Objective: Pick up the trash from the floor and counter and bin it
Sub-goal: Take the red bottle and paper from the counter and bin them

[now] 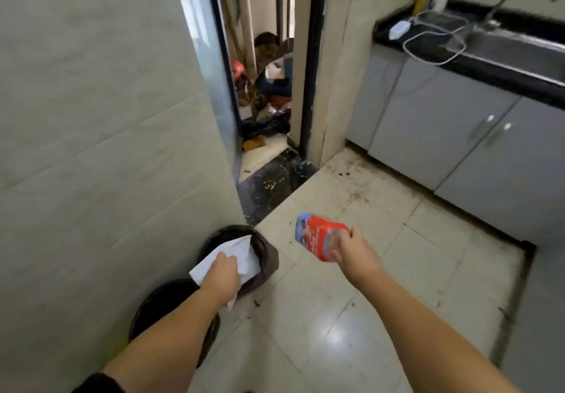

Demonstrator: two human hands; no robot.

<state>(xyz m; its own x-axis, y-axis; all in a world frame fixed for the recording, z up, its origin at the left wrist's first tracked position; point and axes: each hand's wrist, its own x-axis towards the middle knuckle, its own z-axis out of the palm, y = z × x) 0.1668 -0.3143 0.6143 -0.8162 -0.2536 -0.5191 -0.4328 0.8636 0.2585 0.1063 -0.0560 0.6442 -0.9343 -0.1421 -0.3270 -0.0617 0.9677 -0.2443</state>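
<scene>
My left hand (221, 276) grips a white sheet of paper (235, 250) right over the mouth of a black-lined bin (266, 247) that stands by the wall. More white paper lies inside that bin. My right hand (356, 253) holds a red and blue snack packet (318, 235) in the air above the tiled floor, to the right of the bin. A second black bin (162, 304) stands nearer to me, partly hidden under my left forearm.
A tiled wall (107, 148) rises on the left. Ahead, a doorway opens onto a heap of clutter (269, 93). Grey cabinets (443, 135) with a black counter (519, 77), a sink, a tap and a white cable run along the right. Dirt specks dot the floor (351, 190).
</scene>
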